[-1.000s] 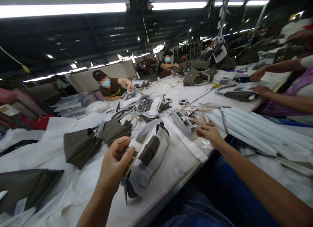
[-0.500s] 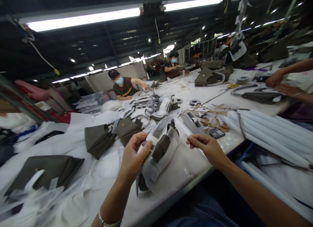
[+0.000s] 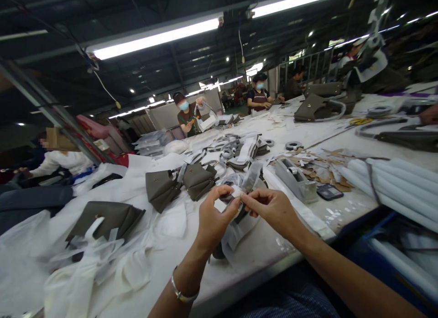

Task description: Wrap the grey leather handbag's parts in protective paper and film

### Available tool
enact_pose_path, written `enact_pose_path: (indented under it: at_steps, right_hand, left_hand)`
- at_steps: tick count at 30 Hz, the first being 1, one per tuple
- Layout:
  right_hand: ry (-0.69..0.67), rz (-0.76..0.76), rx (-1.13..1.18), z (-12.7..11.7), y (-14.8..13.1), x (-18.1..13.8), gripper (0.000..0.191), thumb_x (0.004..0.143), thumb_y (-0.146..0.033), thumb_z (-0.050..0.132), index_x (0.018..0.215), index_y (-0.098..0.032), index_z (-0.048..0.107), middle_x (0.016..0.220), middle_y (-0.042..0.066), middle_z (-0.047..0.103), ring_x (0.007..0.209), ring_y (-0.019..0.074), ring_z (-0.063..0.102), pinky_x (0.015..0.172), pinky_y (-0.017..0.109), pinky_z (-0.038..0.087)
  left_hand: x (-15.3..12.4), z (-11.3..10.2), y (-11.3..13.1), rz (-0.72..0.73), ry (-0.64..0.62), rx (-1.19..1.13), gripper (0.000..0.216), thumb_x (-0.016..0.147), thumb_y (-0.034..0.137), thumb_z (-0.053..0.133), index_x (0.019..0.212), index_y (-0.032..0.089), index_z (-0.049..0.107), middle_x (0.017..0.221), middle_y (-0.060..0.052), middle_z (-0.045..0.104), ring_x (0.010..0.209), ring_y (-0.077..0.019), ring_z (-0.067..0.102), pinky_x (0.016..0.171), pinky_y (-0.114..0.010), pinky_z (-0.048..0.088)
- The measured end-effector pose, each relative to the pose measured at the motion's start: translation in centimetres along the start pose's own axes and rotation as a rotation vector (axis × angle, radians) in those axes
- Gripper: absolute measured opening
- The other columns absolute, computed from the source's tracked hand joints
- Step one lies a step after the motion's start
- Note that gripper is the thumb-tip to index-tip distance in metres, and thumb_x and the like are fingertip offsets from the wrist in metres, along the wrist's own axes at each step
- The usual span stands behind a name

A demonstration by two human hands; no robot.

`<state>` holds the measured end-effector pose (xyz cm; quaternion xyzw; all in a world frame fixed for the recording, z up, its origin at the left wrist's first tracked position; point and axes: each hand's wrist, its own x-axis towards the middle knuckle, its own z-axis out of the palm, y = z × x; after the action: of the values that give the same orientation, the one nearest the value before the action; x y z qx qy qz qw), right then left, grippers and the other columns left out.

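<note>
My left hand grips a small dark olive handbag, partly wrapped in translucent white sheeting. A white piece of wrapping shows between its thumb and fingers. My right hand meets the left thumb at the top of this bag, its thumb and forefinger pinched together against the white wrapping. Whatever the pinch holds is too small to make out. Most of the bag is hidden behind both hands. Two more olive handbags, one farther left and one nearer, stand just beyond my left hand.
Right of my hands stands a grey tape dispenser beside a black flat device and brown paper scraps. White rolls lie at the table's right. Another olive bag lies left. Co-workers sit across the table.
My right hand has moved left from beside the dispenser to the wrapped bag and now touches it by the left thumb. The view has turned left. A co-worker opposite has raised a wrapped item.
</note>
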<state>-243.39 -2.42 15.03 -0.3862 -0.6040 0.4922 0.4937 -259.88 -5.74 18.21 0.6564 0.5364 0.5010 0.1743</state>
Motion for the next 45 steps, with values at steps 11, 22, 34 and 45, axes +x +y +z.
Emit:
enact_pose_path:
  at_steps: [11, 22, 34, 45]
  right_hand:
    - [-0.042, 0.008, -0.148, -0.8, 0.3, -0.3, 0.033, 0.08, -0.051, 0.07, 0.069, -0.02, 0.072, 0.063, 0.001, 0.07, 0.053, 0.0147, 0.062, 0.057, 0.025, 0.046]
    - [0.003, 0.014, -0.139, -0.9, -0.2, -1.2, 0.032, 0.078, -0.052, 0.071, 0.067, -0.022, 0.072, 0.058, 0.0, 0.068, 0.046, 0.014, 0.061, 0.049, 0.025, 0.046]
    - [-0.377, 0.033, 0.45, -0.8, 2.7, 0.7, 0.048, 0.057, -0.061, 0.083, 0.056, -0.015, 0.07, 0.05, 0.003, 0.065, 0.038, 0.011, 0.054, 0.037, 0.021, 0.042]
    - [-0.308, -0.188, 0.091, -0.4, 3.4, 0.7, 0.039, 0.091, -0.05, 0.058, 0.076, -0.016, 0.068, 0.068, 0.003, 0.07, 0.052, 0.0108, 0.061, 0.054, 0.021, 0.049]
  left_hand:
    - [-0.5, -0.3, 0.1, 0.0, 0.003, 0.041, 0.023, 0.077, 0.03, 0.073, 0.096, 0.019, 0.066, 0.094, -0.004, 0.068, 0.088, -0.0191, 0.062, 0.082, -0.03, 0.048]
    - [-0.7, -0.3, 0.2, -0.006, -0.041, 0.038, 0.021, 0.078, 0.029, 0.072, 0.095, 0.019, 0.066, 0.092, -0.003, 0.067, 0.085, -0.0183, 0.06, 0.08, -0.029, 0.047]
    - [-1.5, 0.2, 1.7, -0.388, -0.291, -0.531, 0.037, 0.077, 0.045, 0.074, 0.098, 0.02, 0.056, 0.085, -0.002, 0.069, 0.07, -0.0154, 0.063, 0.064, -0.025, 0.047]
    - [-1.0, 0.1, 2.1, -0.412, -0.17, -0.365, 0.047, 0.072, 0.05, 0.078, 0.101, 0.018, 0.059, 0.084, -0.004, 0.071, 0.066, -0.0146, 0.062, 0.059, -0.023, 0.046]
